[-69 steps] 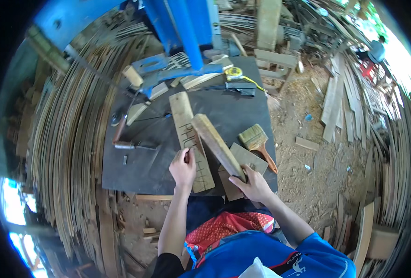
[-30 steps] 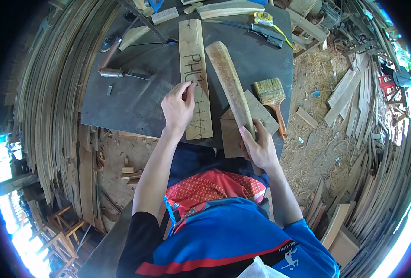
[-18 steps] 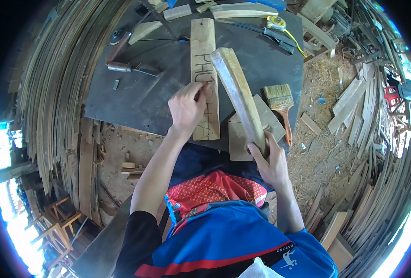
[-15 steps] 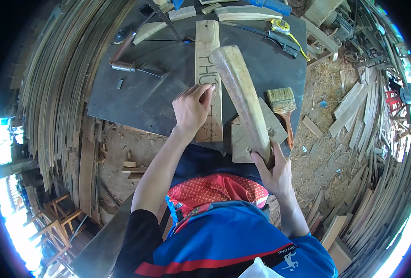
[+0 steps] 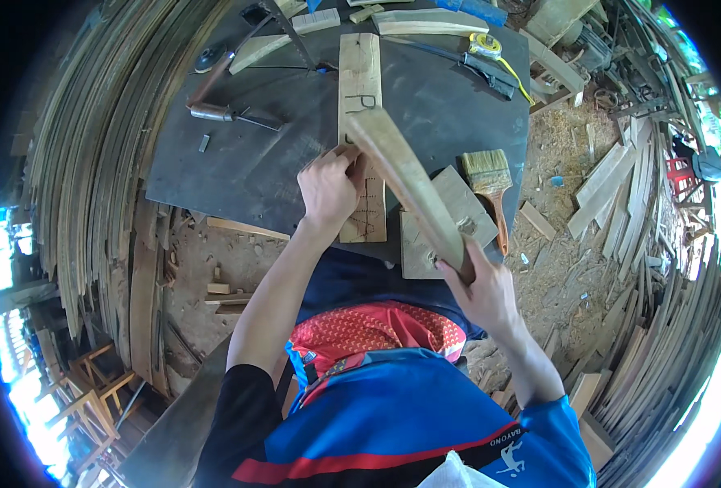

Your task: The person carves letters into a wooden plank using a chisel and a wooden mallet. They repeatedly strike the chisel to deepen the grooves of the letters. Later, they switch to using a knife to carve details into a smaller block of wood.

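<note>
Wooden club (image 5: 409,183), long, pale: gripped at its lower end in right hand (image 5: 478,285), raised slantwise over marked plank (image 5: 360,122). Left hand (image 5: 328,187) pinches something small, indistinct, against the plank. Step: striking. Next: a square, controlled blow, probably.

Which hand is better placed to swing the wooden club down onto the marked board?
Right. The right hand already grips the wooden club at its lower end, its head raised over the marked board. The left hand is occupied, fingers pressed on the board, likely steadying something small there.
</note>
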A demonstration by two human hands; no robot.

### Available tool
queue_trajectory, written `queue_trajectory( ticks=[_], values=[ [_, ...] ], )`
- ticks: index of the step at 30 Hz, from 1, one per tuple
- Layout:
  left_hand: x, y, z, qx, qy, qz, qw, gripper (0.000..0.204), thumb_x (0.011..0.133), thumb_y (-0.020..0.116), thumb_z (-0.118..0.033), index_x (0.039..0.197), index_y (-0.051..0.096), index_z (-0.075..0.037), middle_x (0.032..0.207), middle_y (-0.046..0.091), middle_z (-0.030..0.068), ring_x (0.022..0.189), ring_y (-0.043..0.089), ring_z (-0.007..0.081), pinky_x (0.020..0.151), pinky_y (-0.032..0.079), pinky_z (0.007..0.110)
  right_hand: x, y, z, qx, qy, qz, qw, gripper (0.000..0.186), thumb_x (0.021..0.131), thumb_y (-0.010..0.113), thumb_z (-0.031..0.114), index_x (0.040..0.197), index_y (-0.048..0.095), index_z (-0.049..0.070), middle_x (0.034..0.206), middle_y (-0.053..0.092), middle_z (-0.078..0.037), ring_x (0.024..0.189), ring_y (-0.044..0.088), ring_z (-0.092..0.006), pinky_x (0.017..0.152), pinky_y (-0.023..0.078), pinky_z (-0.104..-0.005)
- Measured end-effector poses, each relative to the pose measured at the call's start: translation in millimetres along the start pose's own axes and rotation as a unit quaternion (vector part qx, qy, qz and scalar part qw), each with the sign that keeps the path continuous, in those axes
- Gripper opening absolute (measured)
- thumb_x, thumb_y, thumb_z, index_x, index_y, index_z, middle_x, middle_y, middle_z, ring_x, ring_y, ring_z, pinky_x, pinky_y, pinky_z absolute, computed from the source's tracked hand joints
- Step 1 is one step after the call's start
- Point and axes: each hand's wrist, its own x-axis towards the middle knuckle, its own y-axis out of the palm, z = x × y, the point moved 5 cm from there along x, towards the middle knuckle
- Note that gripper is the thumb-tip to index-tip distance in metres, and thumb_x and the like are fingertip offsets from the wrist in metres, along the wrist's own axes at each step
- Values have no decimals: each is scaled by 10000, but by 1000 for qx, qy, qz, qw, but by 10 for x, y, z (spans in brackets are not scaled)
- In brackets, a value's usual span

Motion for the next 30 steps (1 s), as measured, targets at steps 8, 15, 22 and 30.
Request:
queue_trajectory(
  ticks=[8,15,22,30],
  values=[
    [-13,84,91,-92,-100,6,991,115,959,751,-168,999,780,-64,818,730,118,655,694,282,599,516,370,-9,134,-147,312,116,-15,943,435,1012,691,225,1329,560,-42,696,658,-102,555,655,-185,525,476,-331],
    [-20,121,126,-75,-16,3,997,99,942,729,-93,1010,773,-37,904,759,136,731,717,303,670,538,372,-16,367,-179,371,181,28,910,503,1019,688,266,1381,547,-53,651,615,-35,512,570,-93,485,439,-285],
    [7,115,92,-93,-42,31,994,96,931,746,-100,987,770,-25,875,746,129,704,702,308,664,521,372,-104,412,-279,332,192,25,923,513,1009,702,302,1349,563,-57,665,642,-73,520,595,-123,516,465,-309],
    [13,111,87,-67,-50,55,995,118,936,772,-162,989,788,-58,840,733,98,667,682,291,635,498,381,-71,229,-206,275,131,-5,952,485,1007,696,289,1324,562,-54,711,683,-156,568,677,-210,561,501,-365]
  ],
)
